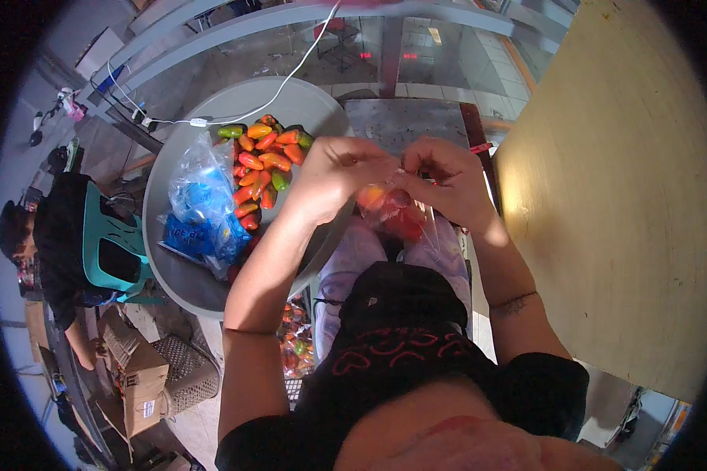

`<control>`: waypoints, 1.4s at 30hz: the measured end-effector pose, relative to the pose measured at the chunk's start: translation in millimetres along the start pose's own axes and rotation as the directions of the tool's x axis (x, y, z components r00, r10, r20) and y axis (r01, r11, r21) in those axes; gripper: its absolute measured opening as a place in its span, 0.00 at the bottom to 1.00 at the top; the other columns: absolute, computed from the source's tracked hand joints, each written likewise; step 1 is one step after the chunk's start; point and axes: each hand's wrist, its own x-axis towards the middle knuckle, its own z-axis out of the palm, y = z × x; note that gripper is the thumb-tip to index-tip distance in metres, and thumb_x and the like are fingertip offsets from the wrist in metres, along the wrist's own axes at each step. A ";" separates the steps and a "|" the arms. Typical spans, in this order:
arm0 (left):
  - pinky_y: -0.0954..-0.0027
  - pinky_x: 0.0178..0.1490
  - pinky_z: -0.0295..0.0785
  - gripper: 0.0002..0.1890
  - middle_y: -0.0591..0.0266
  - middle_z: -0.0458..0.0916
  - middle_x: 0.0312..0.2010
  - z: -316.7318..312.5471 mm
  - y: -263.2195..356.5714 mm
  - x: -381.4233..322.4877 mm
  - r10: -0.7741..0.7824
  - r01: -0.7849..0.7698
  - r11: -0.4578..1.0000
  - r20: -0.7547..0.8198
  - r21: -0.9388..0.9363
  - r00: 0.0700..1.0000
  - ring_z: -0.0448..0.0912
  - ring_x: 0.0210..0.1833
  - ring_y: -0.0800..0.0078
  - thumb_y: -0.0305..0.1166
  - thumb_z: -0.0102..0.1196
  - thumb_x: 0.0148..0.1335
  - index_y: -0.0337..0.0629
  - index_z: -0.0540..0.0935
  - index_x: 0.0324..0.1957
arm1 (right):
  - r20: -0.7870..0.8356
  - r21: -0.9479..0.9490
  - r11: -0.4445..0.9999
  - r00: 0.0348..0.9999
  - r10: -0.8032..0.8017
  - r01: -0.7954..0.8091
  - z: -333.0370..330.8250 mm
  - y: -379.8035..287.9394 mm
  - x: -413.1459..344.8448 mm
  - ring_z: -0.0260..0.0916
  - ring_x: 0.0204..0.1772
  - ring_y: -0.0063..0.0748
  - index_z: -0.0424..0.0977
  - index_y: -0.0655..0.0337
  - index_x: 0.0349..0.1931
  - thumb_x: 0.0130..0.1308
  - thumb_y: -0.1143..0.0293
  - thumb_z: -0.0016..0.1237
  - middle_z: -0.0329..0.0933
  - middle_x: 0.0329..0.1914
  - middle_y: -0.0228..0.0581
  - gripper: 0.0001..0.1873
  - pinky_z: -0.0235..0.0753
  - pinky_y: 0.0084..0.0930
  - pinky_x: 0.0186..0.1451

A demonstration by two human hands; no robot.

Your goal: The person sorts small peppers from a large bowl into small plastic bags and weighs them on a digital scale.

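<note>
A clear plastic bag of red and orange peppers (396, 213) hangs above my lap, its top pinched between both hands. My left hand (344, 173) grips the bag's neck from the left side. From the right, my right hand (451, 179) grips the same gathered plastic, fingers bent close to the left ones. To the left is a round grey tub (159, 235) with loose red, orange and green peppers (265, 159) in it. Beside those peppers lie a clump of clear plastic bags (203, 188) and a blue printed plastic pack (197, 238).
A white cable (283, 88) crosses the tub. Below it, a crate holds bagged peppers (297, 341). At left, a person in black (59, 247) sits on a teal plastic chair (94, 241) near a cardboard box (141, 382) and a woven basket (188, 371). A wooden panel (613, 206) stands close on the right.
</note>
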 end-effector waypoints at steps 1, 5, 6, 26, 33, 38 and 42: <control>0.77 0.34 0.72 0.06 0.55 0.80 0.26 -1.7 1.2 -0.6 -0.012 0.012 0.999 0.013 -0.049 1.000 0.78 0.29 0.73 0.19 0.55 0.50 0.28 0.79 0.32 | 0.003 0.029 0.999 1.000 0.023 -0.023 -0.1 -0.8 -1.1 0.65 0.26 0.13 0.69 0.65 0.27 0.51 0.78 0.54 0.68 0.24 0.28 0.07 0.64 0.12 0.27; 0.76 0.35 0.73 0.06 0.55 0.80 0.26 -3.6 -2.7 -1.2 0.020 -0.020 1.000 0.034 0.014 0.999 0.78 0.30 0.73 0.18 0.55 0.50 0.29 0.79 0.32 | 0.011 0.107 0.987 0.993 0.120 -0.121 -1.1 -6.0 -2.5 0.67 0.28 0.14 0.67 0.65 0.29 0.52 0.82 0.50 0.67 0.26 0.29 0.07 0.68 0.11 0.29; 0.76 0.36 0.73 0.06 0.55 0.80 0.27 -2.1 -2.2 -2.3 0.016 -0.017 0.998 0.011 0.065 1.000 0.79 0.30 0.73 0.18 0.55 0.50 0.29 0.79 0.32 | 0.008 0.115 0.983 0.989 0.146 -0.146 -1.7 -6.7 -2.6 0.67 0.28 0.14 0.67 0.65 0.29 0.52 0.82 0.50 0.68 0.26 0.29 0.07 0.68 0.11 0.30; 0.79 0.37 0.69 0.05 0.64 0.77 0.29 13.2 -19.7 -12.0 0.102 -0.082 0.970 -0.080 0.228 0.992 0.74 0.33 0.81 0.20 0.50 0.57 0.32 0.75 0.36 | -0.061 -0.537 0.810 0.946 -0.318 0.238 5.0 0.2 1.5 0.68 0.26 0.33 0.67 0.63 0.28 0.48 0.77 0.49 0.66 0.24 0.39 0.07 0.68 0.23 0.28; 0.80 0.38 0.68 0.05 0.66 0.74 0.30 8.4 -10.9 -2.4 0.110 -0.112 0.969 0.023 0.222 0.994 0.73 0.34 0.82 0.23 0.49 0.59 0.34 0.73 0.38 | -0.032 -0.513 0.773 0.892 -0.450 0.372 1.3 2.6 0.2 0.69 0.28 0.33 0.68 0.64 0.29 0.49 0.79 0.49 0.67 0.27 0.40 0.07 0.69 0.23 0.31; 0.81 0.38 0.65 0.04 0.70 0.71 0.29 8.8 -4.4 -1.4 0.015 -0.035 0.986 0.128 0.162 0.992 0.69 0.34 0.85 0.26 0.49 0.60 0.36 0.72 0.35 | -0.078 -0.361 0.858 0.905 -0.419 0.366 -1.6 7.9 -4.3 0.69 0.30 0.34 0.69 0.64 0.29 0.48 0.81 0.48 0.70 0.29 0.40 0.07 0.69 0.24 0.33; 0.82 0.37 0.64 0.03 0.71 0.70 0.27 10.8 -7.0 0.2 0.110 -0.135 0.956 0.110 0.259 0.988 0.67 0.33 0.86 0.25 0.47 0.60 0.37 0.72 0.34 | -0.036 -0.277 0.895 0.927 -0.373 0.349 -6.7 15.5 -7.3 0.66 0.37 0.23 0.67 0.66 0.33 0.50 0.87 0.42 0.67 0.38 0.40 0.09 0.66 0.14 0.37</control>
